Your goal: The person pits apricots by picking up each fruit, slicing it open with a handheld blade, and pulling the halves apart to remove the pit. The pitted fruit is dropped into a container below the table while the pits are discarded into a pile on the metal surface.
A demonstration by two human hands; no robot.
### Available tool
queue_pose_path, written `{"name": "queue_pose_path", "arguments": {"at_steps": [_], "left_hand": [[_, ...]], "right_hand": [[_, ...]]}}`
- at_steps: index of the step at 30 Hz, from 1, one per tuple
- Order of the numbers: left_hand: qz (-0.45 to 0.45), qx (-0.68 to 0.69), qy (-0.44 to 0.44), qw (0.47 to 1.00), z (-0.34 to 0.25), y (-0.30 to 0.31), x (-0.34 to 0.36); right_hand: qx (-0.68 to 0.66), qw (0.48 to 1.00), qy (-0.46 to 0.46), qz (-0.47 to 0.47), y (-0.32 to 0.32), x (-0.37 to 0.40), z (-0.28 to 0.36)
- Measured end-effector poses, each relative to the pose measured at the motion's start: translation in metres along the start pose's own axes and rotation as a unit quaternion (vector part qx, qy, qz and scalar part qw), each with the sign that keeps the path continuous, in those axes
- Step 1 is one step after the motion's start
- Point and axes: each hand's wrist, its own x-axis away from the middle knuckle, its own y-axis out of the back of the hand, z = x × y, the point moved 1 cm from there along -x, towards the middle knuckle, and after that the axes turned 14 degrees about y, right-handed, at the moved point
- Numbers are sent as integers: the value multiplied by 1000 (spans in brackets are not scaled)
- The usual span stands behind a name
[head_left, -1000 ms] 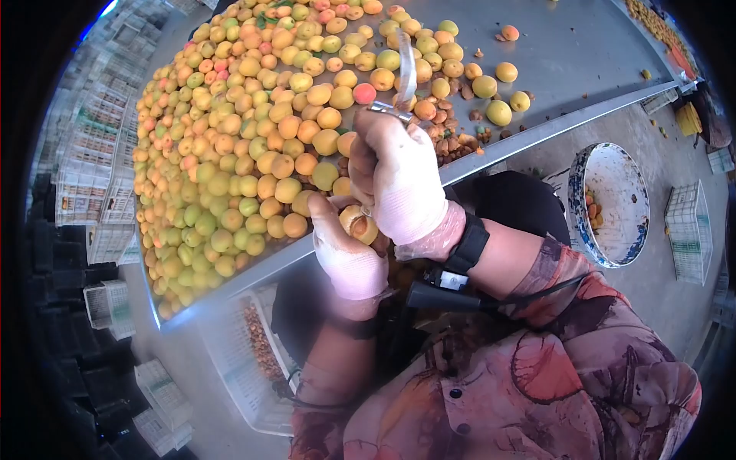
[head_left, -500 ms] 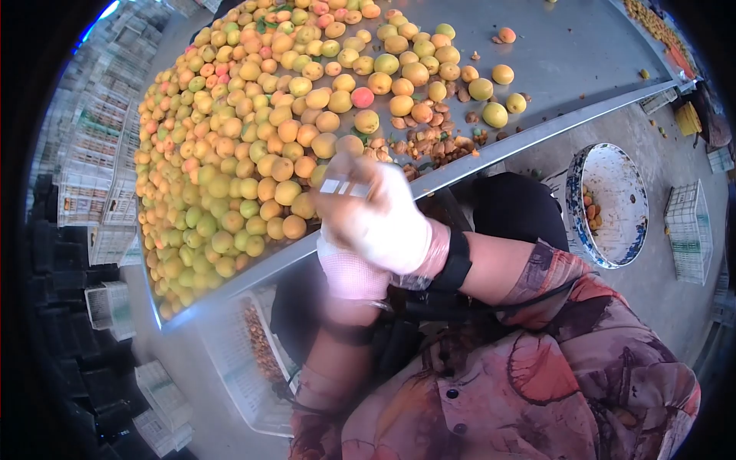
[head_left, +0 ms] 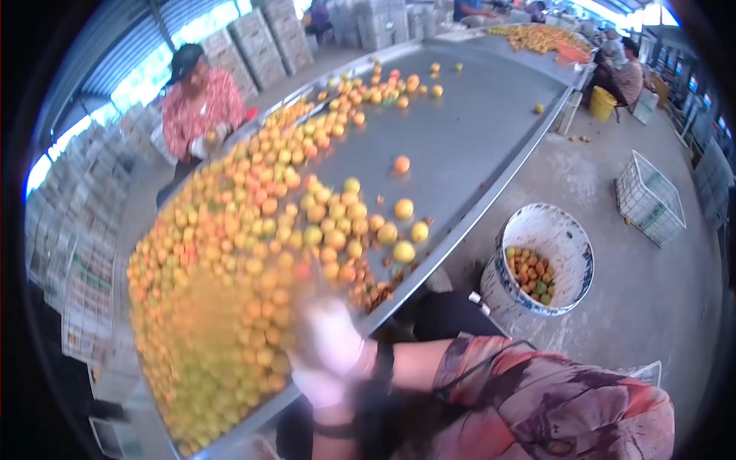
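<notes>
A broad heap of apricots [head_left: 230, 261] covers the near and left part of a metal table [head_left: 452, 130]. At the table's near edge my right hand [head_left: 333, 333], in a pale glove, is smeared by motion; its fingers do not show clearly. Just below and against it is my left hand [head_left: 318, 387], also gloved and blurred. Whether either hand holds anything cannot be made out. Beside them on the table rim lie brownish pits and scraps [head_left: 372, 294].
A white bucket [head_left: 498, 280] with apricots inside stands on the floor to the right. Beyond it is a white crate [head_left: 652, 203]. A person [head_left: 203, 107] sits across the table. A yellow bucket [head_left: 602, 103] and other people are farther back; stacked crates [head_left: 92, 295] line the left.
The view has tilted up and turned right, bringing the far table, other people and more of the bucket into sight. Both hands stay close together at the table edge.
</notes>
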Motion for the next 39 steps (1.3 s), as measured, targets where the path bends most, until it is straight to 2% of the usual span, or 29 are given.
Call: {"name": "queue_pose_path", "arguments": {"at_steps": [1, 2, 3, 4, 5, 8, 10, 11, 13, 14, 15, 17, 18, 19, 20, 21, 22, 23, 24, 25, 26, 27, 28, 29, 31, 34, 36, 37, 39], "left_hand": [[25, 96, -5, 995, 15, -2, -22], [29, 98, -15, 995, 34, 2, -25], [1, -40, -87, 995, 24, 2, -22], [-30, -176, -157, 971, 15, -1, -22], [-29, -171, -167, 970, 12, -4, -24], [-13, -64, -57, 996, 14, -7, -23], [-3, 2, 21, 1000, 13, -8, -25], [-2, 1, 19, 1000, 11, -10, -27], [18, 244, 120, 962, 10, -13, -31], [13, 223, 118, 968, 9, -14, -32], [13, 222, 118, 968, 12, -16, -35], [-73, 71, -75, 992, 15, -20, -41], [-73, 70, -74, 992, 7, -17, -37], [-85, -94, -151, 980, -10, -12, -29], [-93, -256, -219, 937, -22, -11, -23], [6, 74, 24, 997, -25, -14, -22], [-92, -98, -146, 980, -23, -11, -20], [-176, -276, -300, 896, -16, -7, -17], [-85, -137, -217, 963, -18, -4, -21], [-3, 13, -128, 992, -23, -1, -27], [-92, -125, -214, 964, -30, 3, -25], [-167, -262, -293, 904, -36, 5, -22], [-139, -222, -243, 934, -36, 9, -22], [-110, -176, -198, 958, -37, 10, -24], [-73, -14, -124, 989, -35, 2, -19], [-41, 6, -134, 990, -32, 1, -9], [-58, 63, -72, 994, -29, -4, -3], [-55, 61, -72, 994, -27, -4, -1], [-92, -13, -151, 984, -20, -3, 1]], "right_hand": [[-42, 999, -27, -14, -5, 0, 12], [-67, 996, -42, -35, -8, 1, 16], [-92, 993, -57, -55, -11, -1, 20], [-104, 991, -64, -47, -12, 0, 32], [-89, 994, -59, -28, -10, -2, 32], [-77, 996, 16, -44, -4, -9, 22], [-73, 995, -33, -58, 3, -16, 18], [-74, 995, -31, -58, 7, -21, 11], [-138, 981, -70, -114, 9, -29, 14], [-204, 955, -121, -179, 10, -29, 14], [-205, 955, -121, -180, 12, -32, 14], [-233, 946, -146, -174, 17, -37, 12], [-237, 937, -180, -184, 18, -40, 19], [-237, 936, -184, -185, 20, -44, 15], [-147, 978, -47, -143, 24, -50, 7], [-53, 990, 85, -94, 28, -52, -4], [-30, 991, 118, -49, 36, -55, -14], [-13, 989, 147, -3, 44, -57, -19], [-81, 996, 36, 1, 43, -52, 6], [-148, 986, -77, 5, 39, -47, 34], [-100, 988, -111, 35, 37, -43, 35], [-51, 987, -139, 65, 37, -36, 37], [-8, 981, -181, 69, 33, -26, 47], [-15, 979, -191, 74, 33, -20, 46], [26, 965, -198, 169, 34, -12, 45], [40, 954, -235, 182, 34, -6, 43], [36, 950, -243, 191, 35, -3, 46], [40, 951, -232, 202, 36, 0, 47], [44, 951, -222, 210, 42, 5, 41]]}}
